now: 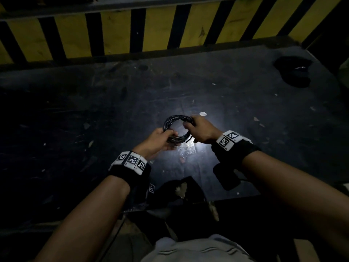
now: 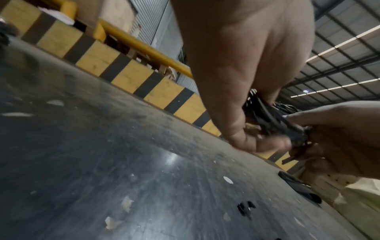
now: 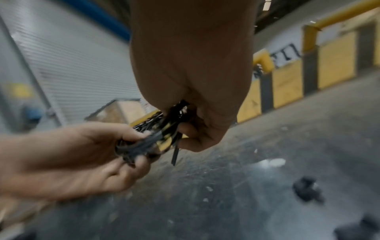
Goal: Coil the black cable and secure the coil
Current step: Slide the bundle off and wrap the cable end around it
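Observation:
The black cable (image 1: 174, 119) is wound into a small round coil held just above the dark table (image 1: 94, 103). My left hand (image 1: 162, 138) grips the near left side of the coil, fingers curled round the strands. On the coil's right side, my right hand (image 1: 198, 129) grips the bundle. A short loose cable end (image 3: 175, 154) hangs down from below that hand. In the left wrist view the cable (image 2: 267, 113) runs between both hands; the right wrist view shows the cable (image 3: 162, 129) bunched between them too.
A yellow and black striped barrier (image 1: 151, 33) runs along the table's far edge. A dark lump (image 1: 294, 70) lies at the far right. A black flat object (image 1: 226, 178) sits near the front edge under my right wrist. Small pale scraps (image 1: 203, 114) dot the surface.

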`<state>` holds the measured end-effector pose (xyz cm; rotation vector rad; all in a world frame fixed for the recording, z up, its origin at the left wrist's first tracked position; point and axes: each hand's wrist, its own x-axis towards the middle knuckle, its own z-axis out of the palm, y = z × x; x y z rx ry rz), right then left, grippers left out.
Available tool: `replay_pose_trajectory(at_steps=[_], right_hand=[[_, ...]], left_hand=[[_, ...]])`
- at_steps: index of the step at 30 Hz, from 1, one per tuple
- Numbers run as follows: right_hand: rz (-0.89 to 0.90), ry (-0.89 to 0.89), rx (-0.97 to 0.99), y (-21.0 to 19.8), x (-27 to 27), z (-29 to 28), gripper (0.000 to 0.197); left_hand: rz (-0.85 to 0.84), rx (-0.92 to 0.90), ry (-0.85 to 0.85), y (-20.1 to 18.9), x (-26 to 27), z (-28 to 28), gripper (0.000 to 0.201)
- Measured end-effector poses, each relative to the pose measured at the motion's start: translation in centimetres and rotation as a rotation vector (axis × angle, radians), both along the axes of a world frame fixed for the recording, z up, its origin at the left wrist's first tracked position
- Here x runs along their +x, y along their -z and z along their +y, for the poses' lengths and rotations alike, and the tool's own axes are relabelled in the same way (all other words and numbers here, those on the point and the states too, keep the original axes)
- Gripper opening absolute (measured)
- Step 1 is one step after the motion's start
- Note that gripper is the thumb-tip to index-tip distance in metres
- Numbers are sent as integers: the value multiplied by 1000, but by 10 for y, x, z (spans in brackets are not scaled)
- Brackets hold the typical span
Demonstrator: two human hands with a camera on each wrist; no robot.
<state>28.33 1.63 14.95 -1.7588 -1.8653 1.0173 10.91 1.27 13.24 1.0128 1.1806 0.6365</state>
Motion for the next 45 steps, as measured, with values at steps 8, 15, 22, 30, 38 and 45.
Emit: replay_pose_trajectory(at_steps=[8, 15, 22, 30, 38, 45], right_hand=[[-241, -198, 50, 12, 27, 5, 25], [-116, -120, -33, 31, 44, -7, 30], [-121, -193, -64, 42, 62, -9, 23], [-42, -132, -36, 57, 79, -25, 22], [-45, -193, -80, 66, 93, -34, 16], [121, -145, -138, 72, 102, -38, 15]], left_hand=[[327, 204, 211, 2, 23, 9, 17], [293, 100, 127, 10, 51, 4, 10], [338, 77, 154, 6, 73, -1, 10], [379, 26, 158, 25, 93, -9, 22], [143, -143, 74, 34, 103, -10, 18], [100, -155, -97, 52, 115, -11, 36]])
